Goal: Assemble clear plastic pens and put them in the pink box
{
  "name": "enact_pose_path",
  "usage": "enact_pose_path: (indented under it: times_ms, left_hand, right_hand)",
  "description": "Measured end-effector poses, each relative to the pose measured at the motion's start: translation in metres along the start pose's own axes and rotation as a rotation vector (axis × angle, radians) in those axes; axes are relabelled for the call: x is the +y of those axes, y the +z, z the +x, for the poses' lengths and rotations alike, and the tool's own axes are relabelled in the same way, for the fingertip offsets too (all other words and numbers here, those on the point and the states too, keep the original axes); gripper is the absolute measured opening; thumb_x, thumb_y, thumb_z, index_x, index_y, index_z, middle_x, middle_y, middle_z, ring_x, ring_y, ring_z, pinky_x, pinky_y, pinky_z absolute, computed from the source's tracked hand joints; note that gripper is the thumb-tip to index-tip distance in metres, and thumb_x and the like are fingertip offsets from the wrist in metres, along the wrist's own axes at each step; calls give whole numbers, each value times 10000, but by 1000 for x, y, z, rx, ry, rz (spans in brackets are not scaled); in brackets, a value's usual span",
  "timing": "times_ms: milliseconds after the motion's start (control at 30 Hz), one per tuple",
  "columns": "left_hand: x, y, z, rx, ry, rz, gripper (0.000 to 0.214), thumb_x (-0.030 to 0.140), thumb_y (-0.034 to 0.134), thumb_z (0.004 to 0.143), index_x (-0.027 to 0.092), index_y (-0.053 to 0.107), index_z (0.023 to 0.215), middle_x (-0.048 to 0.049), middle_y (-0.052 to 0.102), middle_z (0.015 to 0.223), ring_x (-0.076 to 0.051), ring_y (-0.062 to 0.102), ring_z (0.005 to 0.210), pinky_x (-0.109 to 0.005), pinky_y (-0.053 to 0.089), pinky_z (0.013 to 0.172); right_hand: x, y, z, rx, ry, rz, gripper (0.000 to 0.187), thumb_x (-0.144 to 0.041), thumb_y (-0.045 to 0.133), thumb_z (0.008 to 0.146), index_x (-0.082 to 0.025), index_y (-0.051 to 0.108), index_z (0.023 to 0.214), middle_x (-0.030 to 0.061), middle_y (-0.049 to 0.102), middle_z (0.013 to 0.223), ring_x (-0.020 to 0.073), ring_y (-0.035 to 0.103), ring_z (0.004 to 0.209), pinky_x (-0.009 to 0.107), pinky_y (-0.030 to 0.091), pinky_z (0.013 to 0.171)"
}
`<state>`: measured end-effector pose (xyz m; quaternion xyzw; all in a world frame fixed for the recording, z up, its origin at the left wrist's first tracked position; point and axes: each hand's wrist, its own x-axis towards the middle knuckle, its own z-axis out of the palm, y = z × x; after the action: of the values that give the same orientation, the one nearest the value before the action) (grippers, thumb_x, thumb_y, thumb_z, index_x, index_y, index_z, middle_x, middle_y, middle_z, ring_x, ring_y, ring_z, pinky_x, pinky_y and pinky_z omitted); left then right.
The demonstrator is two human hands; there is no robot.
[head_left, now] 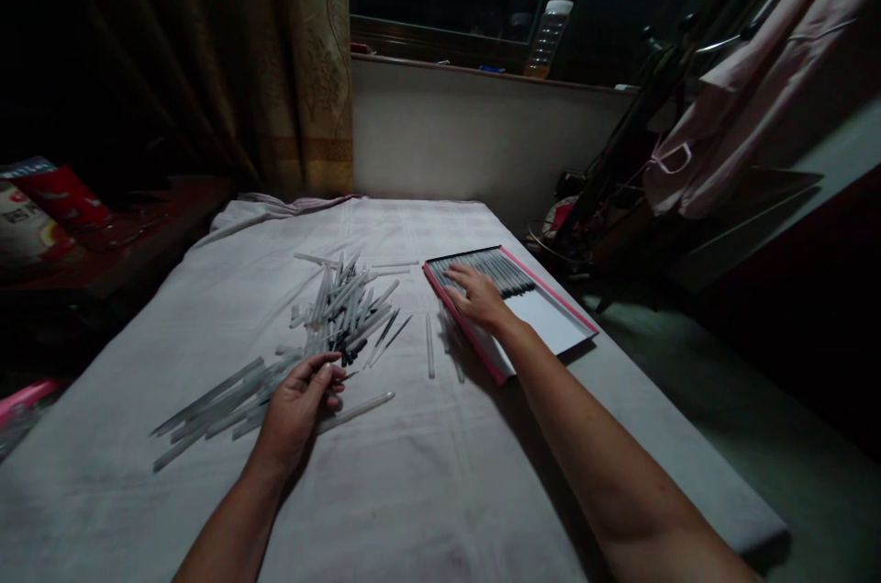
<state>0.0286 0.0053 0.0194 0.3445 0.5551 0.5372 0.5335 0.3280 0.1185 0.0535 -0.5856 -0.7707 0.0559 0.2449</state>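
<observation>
My right hand [476,297] reaches over a shallow red-edged box [551,326], its fingers apart and lying on a row of clear pens with dark ends [506,273]. These pens lie side by side in the far part of the box; white lining shows in the near part. My left hand [306,395] hovers low over the cloth with its fingers curled in a pinch. Something thin may stick out at its fingertips, but I cannot make it out. Beside it lies a loose heap of clear pen barrels [344,303] with small black caps [354,351] among them.
Longer clear tubes [213,409] lie left of my left hand. Thin dark refills [392,340] and single barrels [430,346] rest between heap and box. A pale cloth [413,491] covers the table. A bottle [549,39] stands on the windowsill; clothes hang at the right.
</observation>
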Motion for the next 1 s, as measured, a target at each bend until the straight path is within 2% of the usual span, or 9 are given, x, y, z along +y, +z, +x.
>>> enact_pose_path:
  times_ms: [133,233,333,500,567,667,767,867,1000]
  left_hand:
    - [-3,-3,-1,3,83,20,680,682,827,473,166,708,899,-16,686,732,-123,598,568,-224,484,469]
    - [-5,-7,-3,6,177,88,659,721,759,553,164,703,902,-27,686,729,-140,614,581,-239,498,471]
    - [-7,-12,-5,15,233,134,629,721,698,636,166,703,933,-36,691,737,-150,620,588,-250,504,475]
    - [-10,-15,-13,-2,337,260,536,659,653,713,179,715,942,-44,713,741,-186,651,637,-292,537,550]
    - [-11,-14,-20,-26,375,320,451,600,698,687,204,733,900,-49,740,791,-221,682,731,-343,568,672]
    - [-14,-16,-31,14,521,454,344,487,703,708,241,743,944,-63,754,1035,-272,671,1027,-408,514,955]
    - [-18,-27,-34,131,714,665,347,410,584,823,229,702,1095,-81,720,1162,-267,642,1117,-411,473,1021]
    - [-22,-39,-30,177,767,856,317,348,530,866,234,688,1116,-82,723,1128,-267,651,1061,-402,495,959]
    - [-22,-39,-26,166,826,1163,270,279,516,884,225,725,1046,-123,705,1102,-317,611,1066,-467,454,941]
  right_hand:
    - [-56,15,-36,-7,-175,227,247,-257,569,935,-226,751,1100,81,746,1142,211,681,1064,328,498,939]
    - [-91,30,-66,-167,-157,210,199,-267,598,922,-224,771,1011,63,771,990,196,700,895,291,501,785]
    - [-111,43,-91,-235,-127,149,188,-291,631,904,-227,762,1023,56,752,996,184,674,883,274,474,760]
    - [-120,52,-112,-242,-170,16,152,-304,685,865,-219,741,977,73,699,1052,212,621,979,286,456,783]
    - [-121,53,-116,-231,-163,-10,132,-287,649,890,-209,722,967,81,692,1037,213,612,971,290,452,781]
    - [-121,54,-121,-197,-127,34,139,-251,581,922,-197,685,998,84,697,1024,208,613,954,296,446,801]
    - [-117,57,-127,-146,-29,171,152,-232,524,934,-206,663,991,66,714,969,193,623,883,294,444,790]
    - [-112,59,-128,-42,79,383,128,-254,536,895,-225,658,924,35,709,882,187,615,818,299,448,774]
    - [-105,60,-123,114,315,889,105,-328,654,735,-227,652,762,-5,641,715,176,576,706,287,453,663]
